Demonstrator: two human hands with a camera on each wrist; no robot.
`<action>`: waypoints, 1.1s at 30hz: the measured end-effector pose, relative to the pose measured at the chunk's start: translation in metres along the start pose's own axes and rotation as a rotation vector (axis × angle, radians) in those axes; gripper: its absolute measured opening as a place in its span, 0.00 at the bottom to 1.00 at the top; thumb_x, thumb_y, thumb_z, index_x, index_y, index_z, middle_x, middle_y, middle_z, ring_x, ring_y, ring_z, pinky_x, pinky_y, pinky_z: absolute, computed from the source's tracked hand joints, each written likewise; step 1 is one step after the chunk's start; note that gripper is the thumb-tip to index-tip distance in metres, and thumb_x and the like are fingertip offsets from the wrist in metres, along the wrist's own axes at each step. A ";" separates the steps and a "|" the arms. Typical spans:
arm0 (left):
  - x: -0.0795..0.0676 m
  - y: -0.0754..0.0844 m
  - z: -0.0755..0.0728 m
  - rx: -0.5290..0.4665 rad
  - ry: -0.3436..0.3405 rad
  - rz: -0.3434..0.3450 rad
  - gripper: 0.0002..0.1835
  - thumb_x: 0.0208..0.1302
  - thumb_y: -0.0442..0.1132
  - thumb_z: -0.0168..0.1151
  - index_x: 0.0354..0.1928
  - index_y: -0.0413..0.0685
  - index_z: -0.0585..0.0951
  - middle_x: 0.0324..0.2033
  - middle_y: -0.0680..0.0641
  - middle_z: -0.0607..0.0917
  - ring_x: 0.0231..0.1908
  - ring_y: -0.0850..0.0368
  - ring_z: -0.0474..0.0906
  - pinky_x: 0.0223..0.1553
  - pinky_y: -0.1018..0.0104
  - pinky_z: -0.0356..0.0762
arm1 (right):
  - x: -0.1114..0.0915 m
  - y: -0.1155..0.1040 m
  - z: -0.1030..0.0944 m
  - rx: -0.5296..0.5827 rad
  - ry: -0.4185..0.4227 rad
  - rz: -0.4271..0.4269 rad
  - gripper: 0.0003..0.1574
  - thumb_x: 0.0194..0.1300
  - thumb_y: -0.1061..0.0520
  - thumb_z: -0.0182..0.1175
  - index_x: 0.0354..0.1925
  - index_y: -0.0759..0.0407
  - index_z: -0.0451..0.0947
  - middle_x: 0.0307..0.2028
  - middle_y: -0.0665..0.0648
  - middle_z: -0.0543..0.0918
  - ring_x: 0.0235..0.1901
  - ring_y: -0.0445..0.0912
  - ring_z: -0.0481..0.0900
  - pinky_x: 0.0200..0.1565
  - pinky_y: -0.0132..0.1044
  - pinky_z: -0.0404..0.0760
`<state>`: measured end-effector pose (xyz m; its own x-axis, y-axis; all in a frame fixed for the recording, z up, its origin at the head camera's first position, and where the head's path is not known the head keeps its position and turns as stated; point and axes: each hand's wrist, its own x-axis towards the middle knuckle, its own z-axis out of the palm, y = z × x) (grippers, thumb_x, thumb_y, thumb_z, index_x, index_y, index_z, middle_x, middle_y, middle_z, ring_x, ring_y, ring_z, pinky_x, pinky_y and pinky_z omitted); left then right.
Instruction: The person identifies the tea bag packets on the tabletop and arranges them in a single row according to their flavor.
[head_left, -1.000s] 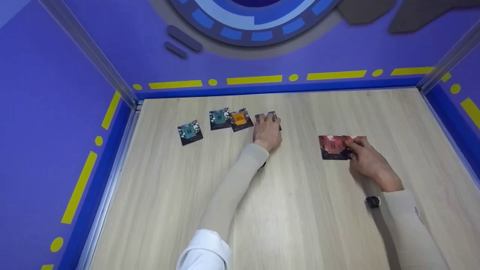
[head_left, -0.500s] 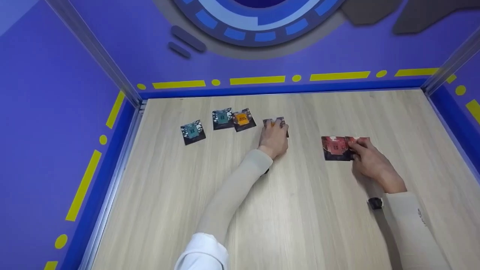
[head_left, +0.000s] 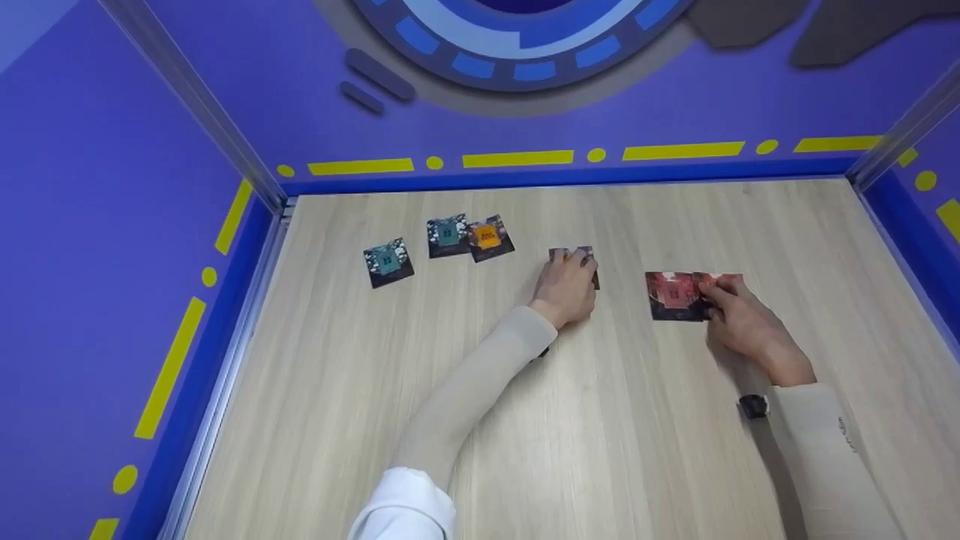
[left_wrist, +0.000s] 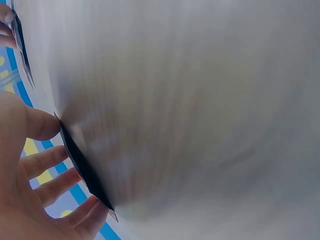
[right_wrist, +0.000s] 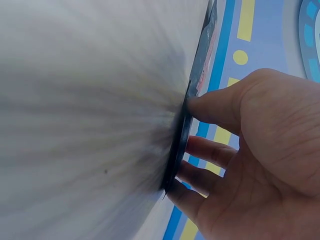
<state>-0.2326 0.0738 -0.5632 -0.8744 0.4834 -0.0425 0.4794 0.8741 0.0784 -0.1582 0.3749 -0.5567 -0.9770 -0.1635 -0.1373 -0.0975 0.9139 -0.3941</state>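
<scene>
The left hand [head_left: 566, 292] holds by its edges a dark card [left_wrist: 86, 170], placed beneath its fingers, while the right hand [head_left: 750, 326] pinches a red card [right_wrist: 178, 150] (a second red card [head_left: 673, 295] lies just leftward).

The person's left arm in a tight beige sleeve [head_left: 480, 382] stretched from the near edge toward the scene's middle, its bare left hand [head_left: 566, 291] palm down, thumb [left_wrist: 42, 124] facing spread, bent fingers. The person's beige-sleeved right arm [head_left: 829, 450] reached from the near right, slanting far and left; its bare right hand [head_left: 748, 322] pinched, thumb [right_wrist: 217, 107] opposite curved fingers [right_wrist: 200, 176].
</scene>
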 end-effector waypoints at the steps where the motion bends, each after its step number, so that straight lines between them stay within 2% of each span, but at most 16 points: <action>1: 0.000 0.002 0.000 0.002 -0.001 0.007 0.24 0.82 0.47 0.50 0.74 0.54 0.76 0.72 0.49 0.76 0.69 0.44 0.73 0.65 0.54 0.79 | 0.000 0.000 0.000 0.001 0.001 -0.001 0.35 0.78 0.62 0.50 0.79 0.69 0.63 0.72 0.75 0.62 0.66 0.74 0.71 0.63 0.73 0.72; 9: -0.004 0.021 0.002 0.053 0.022 0.064 0.23 0.81 0.49 0.50 0.72 0.57 0.78 0.70 0.51 0.77 0.66 0.46 0.75 0.61 0.55 0.82 | -0.002 0.001 0.000 -0.021 0.010 -0.052 0.34 0.77 0.64 0.49 0.77 0.72 0.64 0.70 0.77 0.63 0.67 0.76 0.70 0.63 0.71 0.74; 12: -0.005 0.027 0.003 0.071 0.026 0.083 0.23 0.81 0.49 0.50 0.72 0.58 0.78 0.70 0.51 0.78 0.65 0.47 0.75 0.61 0.55 0.82 | -0.002 0.001 0.000 -0.015 0.013 -0.044 0.34 0.77 0.64 0.49 0.77 0.71 0.64 0.70 0.77 0.63 0.67 0.76 0.70 0.63 0.72 0.74; 33: -0.011 0.062 0.007 0.079 0.029 0.139 0.22 0.81 0.51 0.51 0.70 0.62 0.81 0.68 0.54 0.79 0.65 0.48 0.74 0.59 0.57 0.82 | -0.002 0.001 0.000 -0.005 0.039 -0.058 0.33 0.77 0.64 0.50 0.77 0.70 0.65 0.70 0.76 0.64 0.64 0.74 0.73 0.61 0.72 0.75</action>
<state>-0.1929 0.1228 -0.5647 -0.8005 0.5993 -0.0074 0.5993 0.8005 0.0024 -0.1561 0.3759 -0.5571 -0.9762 -0.2021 -0.0791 -0.1553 0.9052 -0.3956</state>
